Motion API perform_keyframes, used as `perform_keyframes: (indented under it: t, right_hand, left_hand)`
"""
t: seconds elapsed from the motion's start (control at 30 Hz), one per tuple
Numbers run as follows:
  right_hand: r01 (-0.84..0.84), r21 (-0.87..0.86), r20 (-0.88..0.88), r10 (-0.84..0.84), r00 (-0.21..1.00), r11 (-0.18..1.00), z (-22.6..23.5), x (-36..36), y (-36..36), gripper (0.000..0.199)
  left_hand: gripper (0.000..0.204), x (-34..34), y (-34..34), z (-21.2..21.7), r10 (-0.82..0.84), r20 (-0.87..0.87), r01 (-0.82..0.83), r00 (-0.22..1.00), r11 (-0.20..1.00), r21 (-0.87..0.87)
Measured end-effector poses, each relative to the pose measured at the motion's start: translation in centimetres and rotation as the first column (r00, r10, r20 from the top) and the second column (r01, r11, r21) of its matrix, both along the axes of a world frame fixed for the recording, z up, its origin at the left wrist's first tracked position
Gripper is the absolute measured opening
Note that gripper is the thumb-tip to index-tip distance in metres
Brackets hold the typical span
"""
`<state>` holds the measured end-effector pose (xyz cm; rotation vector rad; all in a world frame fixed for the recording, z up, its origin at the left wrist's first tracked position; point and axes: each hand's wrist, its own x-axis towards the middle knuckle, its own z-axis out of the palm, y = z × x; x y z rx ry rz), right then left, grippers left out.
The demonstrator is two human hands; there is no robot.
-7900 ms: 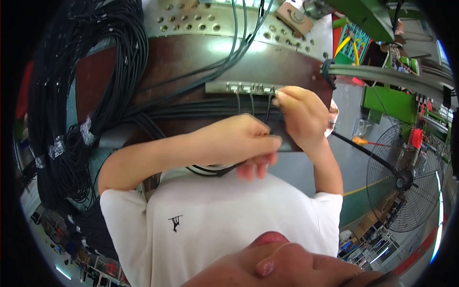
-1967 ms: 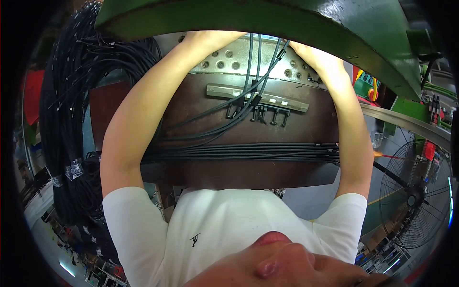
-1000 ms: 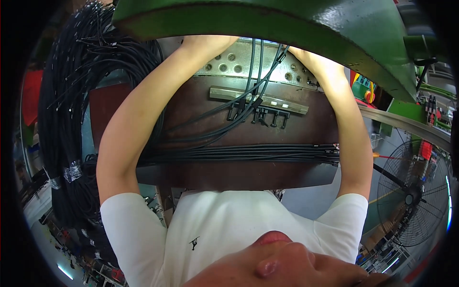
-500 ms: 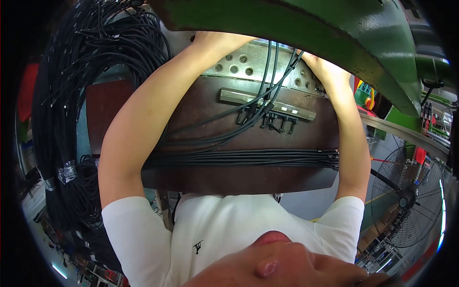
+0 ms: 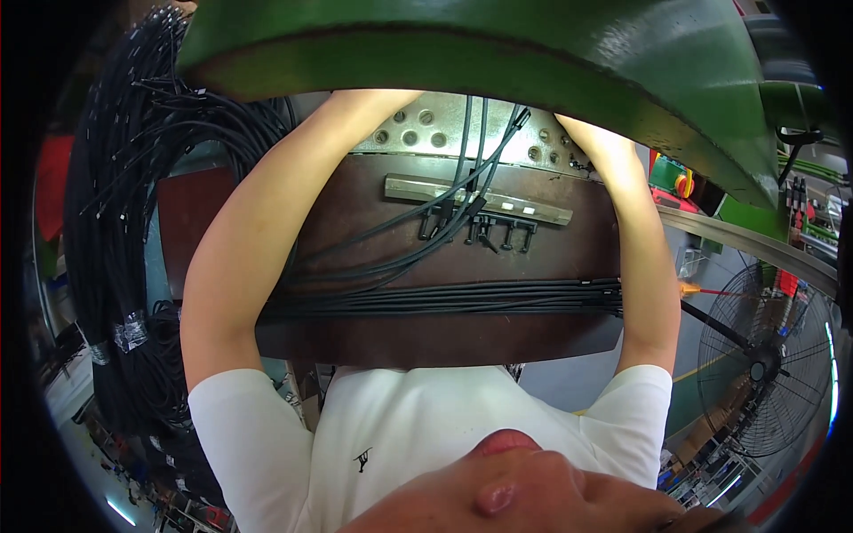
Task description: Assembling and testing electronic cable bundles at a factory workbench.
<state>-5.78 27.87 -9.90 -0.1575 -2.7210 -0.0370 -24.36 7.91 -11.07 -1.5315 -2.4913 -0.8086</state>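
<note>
Both my forearms reach forward under a green machine body. Only the wrist end of my left hand shows below its edge, and of my right hand likewise just a part. The machine hides the fingers of both. Between the hands, several black cables run up from the brown board across a perforated metal plate and vanish under the machine. They cross over a metal bar with black plugs in a row at its front side.
A straight bundle of black cables lies along the board nearer my body. At the left hangs a thick mass of black cables, wrapped with clear film. A caged fan and a red-and-yellow switch are on the right.
The view has shifted, so the green machine reaches lower and covers more of my hands. Both hands stay beneath it, and the cables still run up between them.
</note>
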Motion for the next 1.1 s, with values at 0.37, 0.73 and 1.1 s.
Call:
perform_keyframes:
  t: [0.37, 0.73, 1.1]
  right_hand:
    - [-0.068, -0.016, -0.149, 0.065, 0.987, 0.998, -1.9, 1.1, 0.7, 0.023]
    - [0.003, 0.054, 0.062, -0.007, 0.998, 0.999, -1.7, 3.1, 1.5, 0.037]
    - [0.106, -0.154, 0.221, -0.071, 0.973, 0.982, -0.4, 0.6, 1.4, 0.037]
  left_hand:
    - [0.033, 1.1, -2.9, 2.1, -0.079, 0.016, 0.080, 0.997, 0.994, -0.075]
    - [0.033, 0.9, -0.9, 2.1, -0.111, 0.081, 0.117, 0.990, 0.990, -0.074]
    - [0.032, 1.7, -1.3, 3.3, -0.128, 0.137, 0.142, 0.982, 0.985, -0.096]
